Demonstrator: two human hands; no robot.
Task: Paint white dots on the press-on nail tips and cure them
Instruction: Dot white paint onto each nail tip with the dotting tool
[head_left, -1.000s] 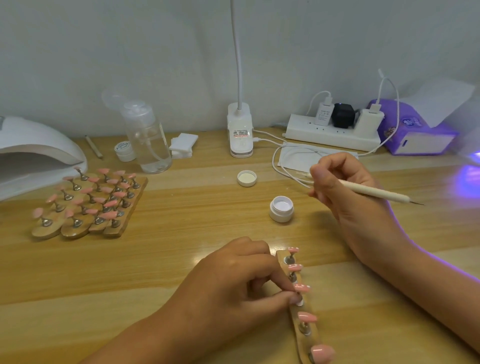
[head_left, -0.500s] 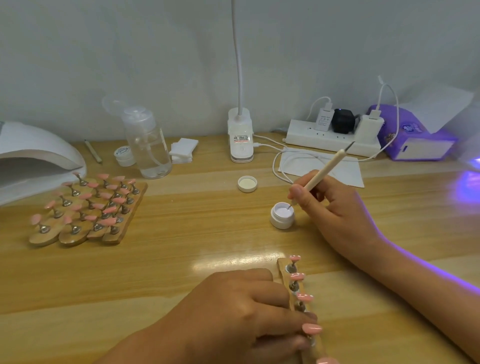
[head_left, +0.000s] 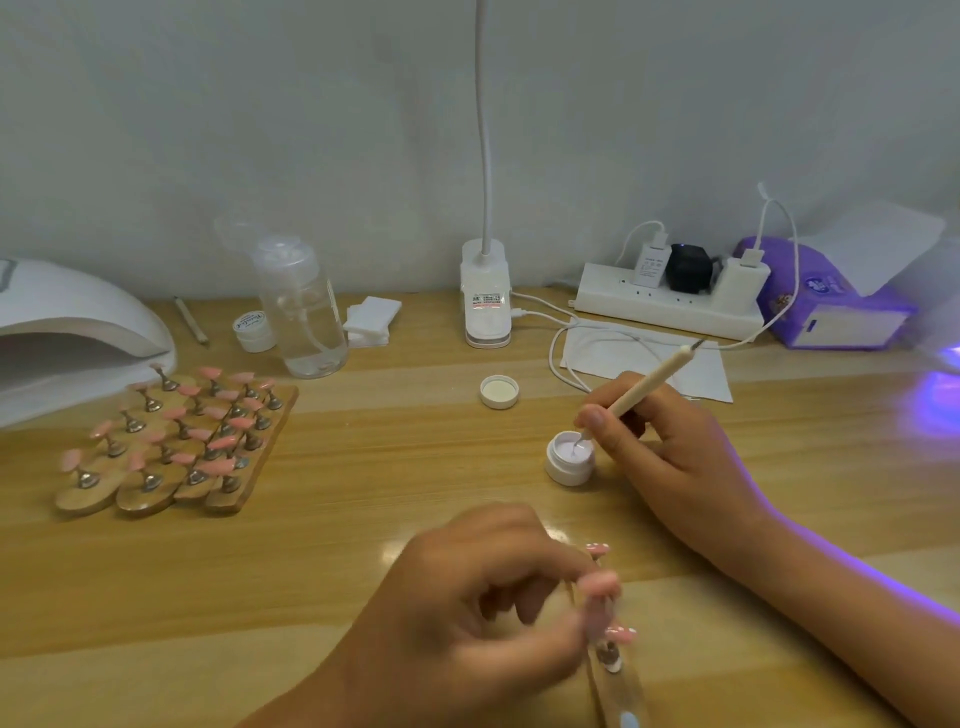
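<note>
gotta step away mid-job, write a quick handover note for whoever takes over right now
Right hand: holds the slim cream dotting pen, tip dipped in the small open white pot of white gel.
Left hand: blurred, gripping the narrow wooden strip of pink nail tips near the table's front edge.
Pot's round white lid lies behind the pot.
Done: at least two tips on the held strip show white dots.
Left: dot its remaining tips, then the wooden holders of pink tips on the left, whose tips look undotted; cure in the white dome lamp.

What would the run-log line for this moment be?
phase: loading paint | right hand: dotting tool tip in open white gel pot | left hand: on nail strip
</note>
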